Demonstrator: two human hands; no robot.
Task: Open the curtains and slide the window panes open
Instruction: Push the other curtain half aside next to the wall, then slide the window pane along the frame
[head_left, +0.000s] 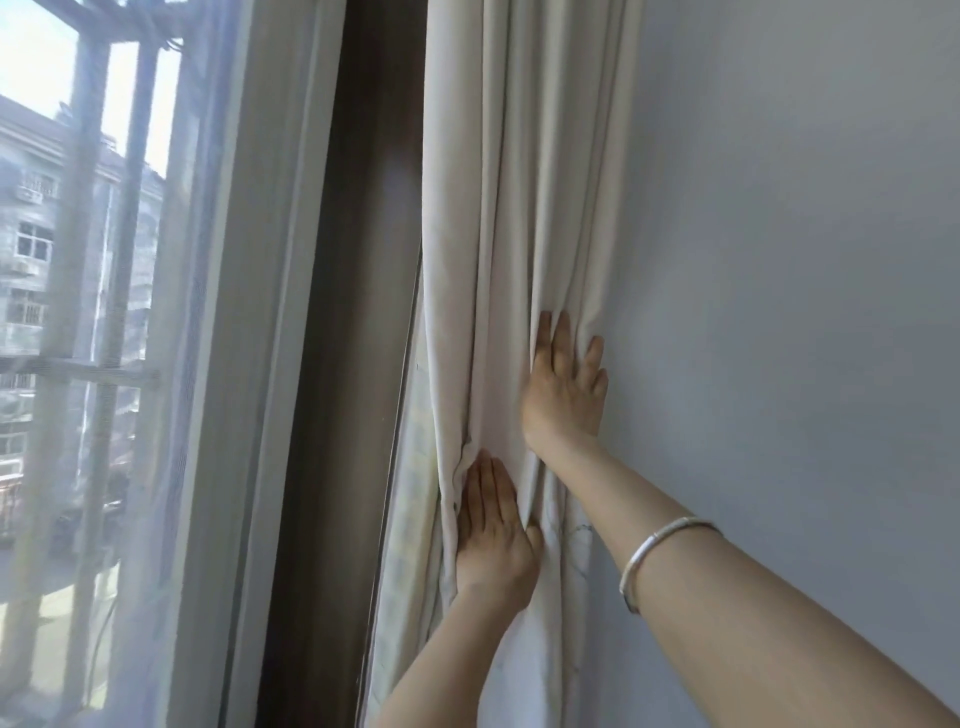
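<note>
A: Centre of the frame, the cream curtain hangs bunched into tight vertical folds, pressed up against the pale grey wall that fills the right side.

B: And both hands are on it. The right hand sits higher, just right of centre, palm flat on the folds, fingers stretched out and spread, tips pushed into a crease. Nothing is clasped; it is pressing, not gripping.

A: The left hand is below it, lower centre, laid flat along the curtain's left edge. Fingers straight and close together, pointing up, with the thumb tucked behind a fold on the right. Whether that thumb pinches cloth, I cannot tell.

B: There is a silver bangle on the right forearm, lower right of the frame.

A: Behind the cream curtain's lower left edge a second, patterned layer of cloth peeks out.

B: Left of that runs the dark brown window frame, top to bottom, slightly slanted in this wide view.

A: Then a sheer white curtain veils the left third of the picture. Through it and the window pane, upper left, you see metal bars and an apartment building across the way.

B: Bright daylight out there, sky washed out at the top left corner.
</note>
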